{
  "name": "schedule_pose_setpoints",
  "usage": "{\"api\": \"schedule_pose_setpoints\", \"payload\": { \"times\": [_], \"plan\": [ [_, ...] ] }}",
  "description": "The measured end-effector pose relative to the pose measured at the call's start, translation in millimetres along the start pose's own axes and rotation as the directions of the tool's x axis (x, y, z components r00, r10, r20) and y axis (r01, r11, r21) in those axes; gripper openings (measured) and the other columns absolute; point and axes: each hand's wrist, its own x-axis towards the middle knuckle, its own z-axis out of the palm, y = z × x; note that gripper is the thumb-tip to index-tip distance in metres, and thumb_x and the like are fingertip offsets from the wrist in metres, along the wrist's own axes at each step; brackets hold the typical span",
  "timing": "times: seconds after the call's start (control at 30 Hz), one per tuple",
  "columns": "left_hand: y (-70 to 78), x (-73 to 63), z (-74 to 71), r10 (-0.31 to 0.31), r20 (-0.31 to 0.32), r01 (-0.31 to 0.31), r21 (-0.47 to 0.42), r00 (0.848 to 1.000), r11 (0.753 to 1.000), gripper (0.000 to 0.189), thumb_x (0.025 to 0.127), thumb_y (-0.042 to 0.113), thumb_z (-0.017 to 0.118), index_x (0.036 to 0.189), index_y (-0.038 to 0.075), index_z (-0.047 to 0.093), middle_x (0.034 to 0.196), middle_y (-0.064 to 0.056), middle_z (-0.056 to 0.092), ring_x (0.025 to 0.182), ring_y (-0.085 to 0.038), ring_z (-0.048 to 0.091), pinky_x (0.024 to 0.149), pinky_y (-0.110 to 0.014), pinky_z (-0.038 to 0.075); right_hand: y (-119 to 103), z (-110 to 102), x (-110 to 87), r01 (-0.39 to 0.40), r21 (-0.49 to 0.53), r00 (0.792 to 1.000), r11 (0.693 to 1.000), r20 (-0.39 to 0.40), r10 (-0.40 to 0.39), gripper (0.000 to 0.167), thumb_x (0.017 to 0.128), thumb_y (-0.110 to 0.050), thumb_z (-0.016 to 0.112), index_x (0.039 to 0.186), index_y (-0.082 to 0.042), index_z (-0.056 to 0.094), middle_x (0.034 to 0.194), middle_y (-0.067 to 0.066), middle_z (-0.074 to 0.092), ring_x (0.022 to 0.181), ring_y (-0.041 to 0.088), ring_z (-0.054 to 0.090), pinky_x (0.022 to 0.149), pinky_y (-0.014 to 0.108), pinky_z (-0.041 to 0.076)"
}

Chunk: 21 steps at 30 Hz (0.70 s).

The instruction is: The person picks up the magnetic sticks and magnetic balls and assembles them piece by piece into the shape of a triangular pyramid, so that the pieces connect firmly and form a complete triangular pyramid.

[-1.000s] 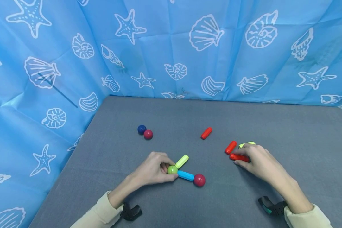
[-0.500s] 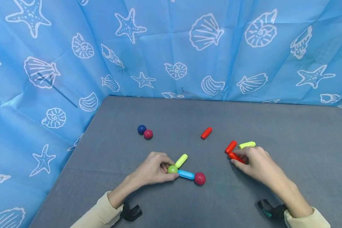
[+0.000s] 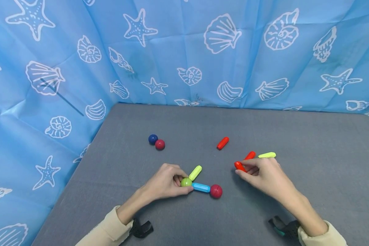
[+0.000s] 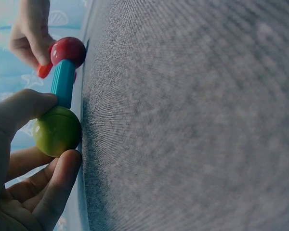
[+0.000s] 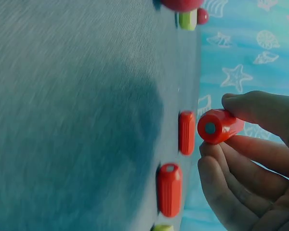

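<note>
My left hand (image 3: pixel 167 181) pinches a green ball (image 3: pixel 186 182) between thumb and fingers at the middle of the table. Joined to that ball are a blue rod (image 3: pixel 201 187), with a dark red ball (image 3: pixel 216 191) on its far end, and a yellow-green rod (image 3: pixel 195 173) that points away from me. Between thumb and fingertips, my right hand (image 3: pixel 265 174) holds a red rod (image 3: pixel 240 166). The right wrist view shows this rod (image 5: pixel 216 126) lifted off the cloth, a grey metal disc on its end. Just behind it lies a second red rod (image 3: pixel 250 155).
On the grey table (image 3: pixel 178 123) another red rod (image 3: pixel 222 143) lies farther back. A yellow-green rod (image 3: pixel 267 155) is beyond my right hand. At the back left, a navy ball (image 3: pixel 153 139) touches a dark red ball (image 3: pixel 160 144). A blue shell-print curtain (image 3: pixel 184 51) borders the table.
My right hand has picked up the red rod from the table and moved left with it, turning it. My left hand stays put; the yellow-green rod beside it has swung slightly.
</note>
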Motion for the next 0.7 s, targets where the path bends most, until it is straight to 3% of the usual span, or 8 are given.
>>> {"api": "schedule_pose_setpoints", "payload": {
  "times": [0.4,0.7],
  "plan": [
    [-0.8,1.0,1.1,0.025,-0.016,-0.025,-0.012,1.000,1.000,0.023,0.082,0.023,0.086,0.096,0.006,0.079,0.076,0.002,0.067,0.063,0.004,0.056,0.056,-0.016,0.053,-24,19,14.4,0.093,0.104,0.994,0.990,0.051,-0.099,0.024,0.079,-0.011,0.087,0.100,-0.002,0.080,0.077,-0.003,0.075,0.065,0.000,0.063,0.061,0.017,0.055],
    [-0.7,1.4,0.7,0.009,-0.002,-0.009,-0.015,1.000,1.000,0.023,0.082,0.024,0.086,0.096,0.007,0.079,0.077,0.003,0.068,0.063,0.004,0.057,0.057,-0.016,0.054,-38,35,23.6,0.090,0.122,0.991,0.988,0.084,-0.100,0.025,0.081,-0.011,0.085,0.102,0.000,0.079,0.076,-0.001,0.074,0.065,0.000,0.063,0.063,0.017,0.055]
  ]
}}
